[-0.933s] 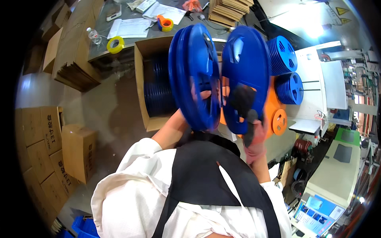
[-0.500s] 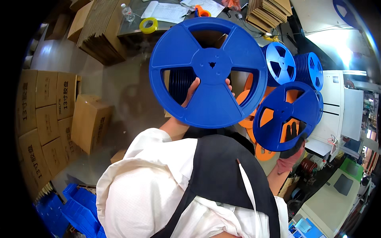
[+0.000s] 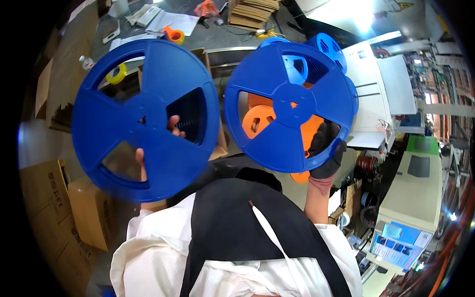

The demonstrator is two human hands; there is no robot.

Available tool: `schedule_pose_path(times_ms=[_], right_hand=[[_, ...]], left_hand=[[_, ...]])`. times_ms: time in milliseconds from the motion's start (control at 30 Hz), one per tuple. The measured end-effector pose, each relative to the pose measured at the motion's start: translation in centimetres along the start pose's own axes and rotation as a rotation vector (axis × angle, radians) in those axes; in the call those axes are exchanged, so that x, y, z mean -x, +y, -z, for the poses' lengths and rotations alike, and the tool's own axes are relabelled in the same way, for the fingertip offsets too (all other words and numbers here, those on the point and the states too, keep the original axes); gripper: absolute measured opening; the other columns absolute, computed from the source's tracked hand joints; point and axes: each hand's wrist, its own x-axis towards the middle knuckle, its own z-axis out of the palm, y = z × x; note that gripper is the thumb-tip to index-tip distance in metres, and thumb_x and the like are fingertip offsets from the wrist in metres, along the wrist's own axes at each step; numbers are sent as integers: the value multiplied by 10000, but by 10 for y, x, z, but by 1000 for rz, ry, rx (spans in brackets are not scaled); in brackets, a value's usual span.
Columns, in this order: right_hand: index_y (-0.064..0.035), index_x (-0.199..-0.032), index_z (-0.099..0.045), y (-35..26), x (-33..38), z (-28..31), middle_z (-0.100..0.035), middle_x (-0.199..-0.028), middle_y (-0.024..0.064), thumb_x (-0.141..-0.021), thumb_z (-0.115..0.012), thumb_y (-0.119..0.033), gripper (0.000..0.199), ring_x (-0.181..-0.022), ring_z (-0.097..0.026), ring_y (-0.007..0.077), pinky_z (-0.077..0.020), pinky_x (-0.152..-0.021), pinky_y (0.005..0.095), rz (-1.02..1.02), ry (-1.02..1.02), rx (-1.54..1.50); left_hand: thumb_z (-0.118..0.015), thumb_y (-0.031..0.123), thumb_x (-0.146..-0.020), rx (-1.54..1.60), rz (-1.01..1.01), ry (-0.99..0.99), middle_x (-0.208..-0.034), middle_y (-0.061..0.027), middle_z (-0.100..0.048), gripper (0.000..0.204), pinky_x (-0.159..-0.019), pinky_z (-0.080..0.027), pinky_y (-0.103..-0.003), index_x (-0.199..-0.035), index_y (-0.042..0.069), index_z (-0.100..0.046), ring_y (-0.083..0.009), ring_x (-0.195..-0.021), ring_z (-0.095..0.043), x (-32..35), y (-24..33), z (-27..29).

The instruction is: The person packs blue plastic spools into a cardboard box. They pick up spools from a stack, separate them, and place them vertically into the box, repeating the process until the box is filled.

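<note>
Two large blue plastic reel flanges are held up side by side, each a disc with three wide openings round a hub. My bare left hand [image 3: 175,129] grips the left flange [image 3: 150,105] from behind, its thumb and fingertips showing through two openings. The right flange [image 3: 297,90] is gripped near its lower right rim by my right hand [image 3: 332,161], in a black glove with a pink cuff. A gap separates the two discs. Through the left one shows a stack of dark ribbed discs [image 3: 190,113]. Behind the right one lie orange discs [image 3: 257,121]; most of them are hidden.
Ahead is a dark worktable [image 3: 208,35] with papers [image 3: 173,22], yellow tape [image 3: 117,74], an orange tape dispenser [image 3: 174,34] and stacked cardboard [image 3: 250,14]. Cartons [image 3: 91,213] stand at left. More blue reels [image 3: 329,48], a white cabinet [image 3: 363,94] and a green-and-beige machine [image 3: 408,185] are on the right.
My view has turned to the right. The left flange has swung left and tilted, and the right one now faces me more squarely. Both hands keep their hold.
</note>
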Motion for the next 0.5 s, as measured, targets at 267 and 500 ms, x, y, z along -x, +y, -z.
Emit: schedule_pose_path(times_ms=[267, 500], right_hand=[[45, -1400, -337, 24, -16, -44, -407, -1430, 175, -988, -429, -314, 554, -1330, -391, 314, -297, -1139, 459, -70, -12, -12], [-20, -1370, -417, 99, -11, -117, -453, -1387, 170, -849, -645, -268, 620, -1321, -404, 311, -327, -1090, 422, -242, -165, 628]], left_hand=[[-678, 299, -836, -331, 93, 354, -1275, -158, -539, 701, -969, -474, -402, -1379, -3, -353, -256, -1126, -561, -6, 15, -45], [-739, 196, -800, -692, 171, 232, -1098, -115, -636, 552, -901, -500, -380, -1281, 49, -512, -229, -1017, -607, -41, -25, 3]])
